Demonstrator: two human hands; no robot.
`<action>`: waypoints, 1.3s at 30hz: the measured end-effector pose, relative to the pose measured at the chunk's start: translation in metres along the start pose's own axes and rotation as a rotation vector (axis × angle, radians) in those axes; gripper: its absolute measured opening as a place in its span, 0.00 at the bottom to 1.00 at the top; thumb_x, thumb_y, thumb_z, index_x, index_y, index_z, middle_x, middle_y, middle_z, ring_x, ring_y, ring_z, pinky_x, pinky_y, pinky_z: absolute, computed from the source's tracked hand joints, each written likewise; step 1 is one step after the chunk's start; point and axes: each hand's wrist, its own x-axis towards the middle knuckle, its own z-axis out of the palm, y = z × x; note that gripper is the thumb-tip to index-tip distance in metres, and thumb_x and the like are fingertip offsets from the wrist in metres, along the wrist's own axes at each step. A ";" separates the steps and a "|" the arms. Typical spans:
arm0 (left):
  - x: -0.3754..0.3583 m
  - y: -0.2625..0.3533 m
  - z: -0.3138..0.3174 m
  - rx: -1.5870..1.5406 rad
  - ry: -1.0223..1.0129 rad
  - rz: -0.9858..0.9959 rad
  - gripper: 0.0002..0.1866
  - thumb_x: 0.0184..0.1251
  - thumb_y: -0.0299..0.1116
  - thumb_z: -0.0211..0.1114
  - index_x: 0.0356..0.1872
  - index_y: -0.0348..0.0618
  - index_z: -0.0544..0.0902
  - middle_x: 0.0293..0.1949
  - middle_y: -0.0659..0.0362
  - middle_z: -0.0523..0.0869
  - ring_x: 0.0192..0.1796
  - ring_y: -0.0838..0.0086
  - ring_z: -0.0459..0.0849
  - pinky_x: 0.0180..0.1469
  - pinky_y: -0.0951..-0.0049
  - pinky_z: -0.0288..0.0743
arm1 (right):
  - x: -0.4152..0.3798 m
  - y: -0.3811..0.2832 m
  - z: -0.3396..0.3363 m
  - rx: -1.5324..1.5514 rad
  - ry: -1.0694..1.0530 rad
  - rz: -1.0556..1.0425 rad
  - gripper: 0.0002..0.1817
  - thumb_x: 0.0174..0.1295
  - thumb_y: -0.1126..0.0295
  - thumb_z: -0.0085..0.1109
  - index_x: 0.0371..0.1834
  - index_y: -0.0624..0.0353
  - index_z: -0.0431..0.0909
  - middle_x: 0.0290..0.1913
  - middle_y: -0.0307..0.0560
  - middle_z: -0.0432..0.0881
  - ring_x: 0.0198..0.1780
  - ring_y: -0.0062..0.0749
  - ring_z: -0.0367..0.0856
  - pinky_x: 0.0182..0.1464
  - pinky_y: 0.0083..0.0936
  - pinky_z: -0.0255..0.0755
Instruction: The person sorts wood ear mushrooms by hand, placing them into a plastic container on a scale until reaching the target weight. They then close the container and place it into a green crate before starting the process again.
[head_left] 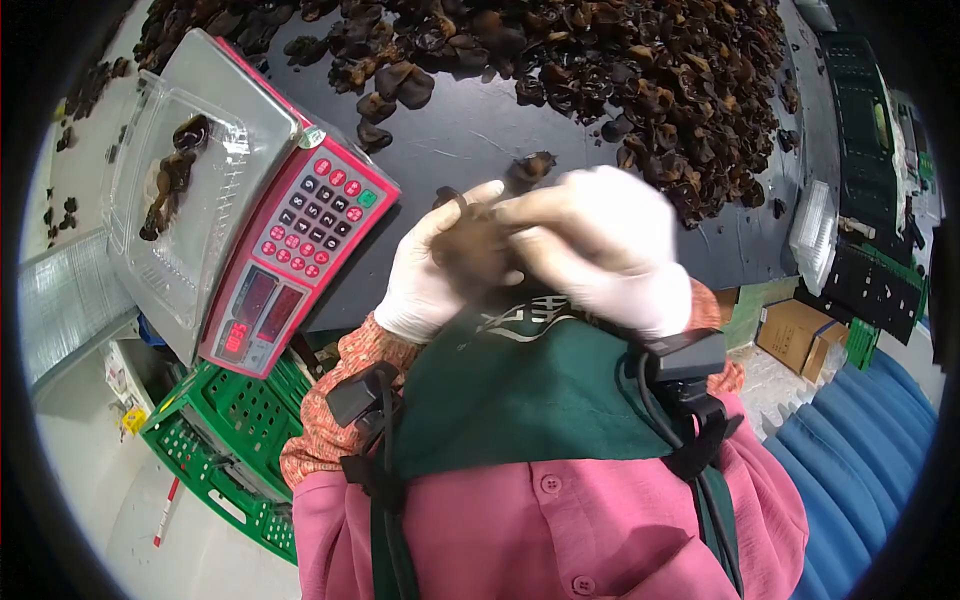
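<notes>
My left hand (425,270), in a white glove, is closed round a dark brown wood ear mushroom (468,252) in front of the apron. Motion blurs my right hand (610,250), gloved as well, its fingers pinched at the upper right edge of that same mushroom. Just beyond the hands a loose wood ear (532,170) lies on the dark table. To the left, a red digital scale (320,225) carries an open clear plastic box (215,235); several wood ears (172,185) lie inside it.
A big heap of wood ears (680,110) covers the table's far right side. Green crates (235,420) stand below the scale. Clear plastic boxes (815,235) are stacked at the right edge, with a cardboard box (795,335) on the floor beyond.
</notes>
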 end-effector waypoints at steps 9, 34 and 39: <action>-0.002 0.007 0.008 0.275 0.013 0.137 0.27 0.82 0.47 0.46 0.73 0.45 0.71 0.72 0.42 0.72 0.67 0.43 0.78 0.51 0.46 0.88 | -0.135 0.023 -0.124 -0.323 -0.428 0.842 0.05 0.56 0.74 0.65 0.34 0.61 0.80 0.30 0.52 0.81 0.32 0.48 0.82 0.37 0.37 0.75; -0.008 -0.013 0.023 -0.097 0.201 -0.241 0.23 0.83 0.43 0.45 0.67 0.38 0.73 0.61 0.48 0.81 0.59 0.55 0.84 0.59 0.50 0.82 | -0.028 0.014 0.022 -0.137 -0.129 0.190 0.05 0.57 0.73 0.61 0.35 0.55 0.78 0.33 0.49 0.78 0.33 0.48 0.81 0.35 0.38 0.76; -0.006 -0.015 0.020 -0.062 0.021 -0.143 0.20 0.81 0.34 0.50 0.66 0.31 0.73 0.61 0.46 0.81 0.60 0.55 0.84 0.58 0.54 0.85 | -0.035 0.018 0.018 0.126 0.005 0.400 0.05 0.58 0.75 0.62 0.37 0.57 0.79 0.36 0.50 0.80 0.34 0.48 0.84 0.38 0.36 0.79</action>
